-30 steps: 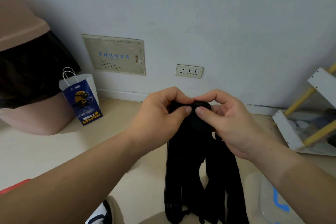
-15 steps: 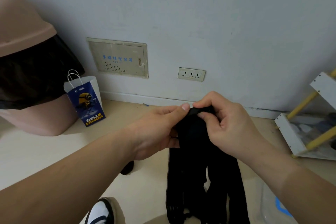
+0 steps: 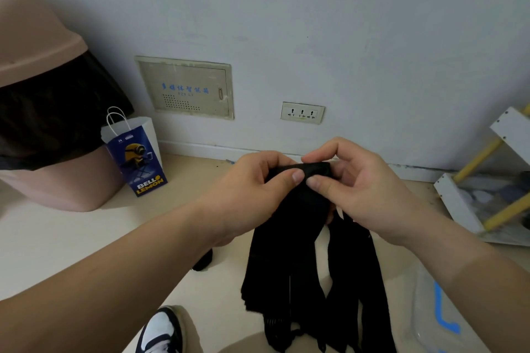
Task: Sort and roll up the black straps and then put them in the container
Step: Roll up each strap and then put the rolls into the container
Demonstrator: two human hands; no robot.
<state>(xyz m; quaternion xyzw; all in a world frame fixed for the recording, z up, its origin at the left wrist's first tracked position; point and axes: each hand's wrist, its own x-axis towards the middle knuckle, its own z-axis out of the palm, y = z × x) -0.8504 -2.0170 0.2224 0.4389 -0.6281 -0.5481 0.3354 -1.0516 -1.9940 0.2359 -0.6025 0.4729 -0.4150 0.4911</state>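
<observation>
pinching the top end of the black straps [image 3: 281, 266] again with both hands, left hand [image 3: 252, 189] back up beside right hand [image 3: 358, 189], thumbs meeting on the fold; loose lengths hanging toward the floor [image 3: 86, 238], clear container [image 3: 424, 324] low right; rolling likely only just starting.

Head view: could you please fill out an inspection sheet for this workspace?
Surface: pale floor.
Job's things: black straps hang bunched from both hands; clear container at lower right, partly out of frame.
Clutter: paper bag, pink bin, small black item on the floor, shoe.
Grippers: left hand and right hand both pinch the straps' top fold.
Cables: nothing seen.
Surroundings: wall with socket and panel; rack at right.
</observation>
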